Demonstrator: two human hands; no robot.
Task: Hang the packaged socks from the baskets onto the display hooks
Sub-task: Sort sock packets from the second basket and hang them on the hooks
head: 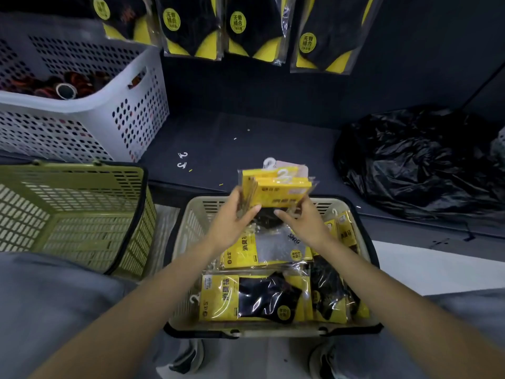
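A stack of yellow-and-black packaged socks [276,188] with white plastic hooks on top is held up over the far rim of a beige basket [191,212]. My left hand [235,217] grips the stack's left edge. My right hand [303,217] grips its right lower side. More sock packs [254,299] lie flat inside the beige basket. Several packs of black-and-yellow socks [257,26] hang in a row on the dark display wall above.
An olive-green basket [82,214] sits at left. A white perforated basket [90,105] with dark items stands behind it. A black plastic bag [418,160] lies at right. Loose white hooks [182,160] rest on the dark shelf base. My shoes show below.
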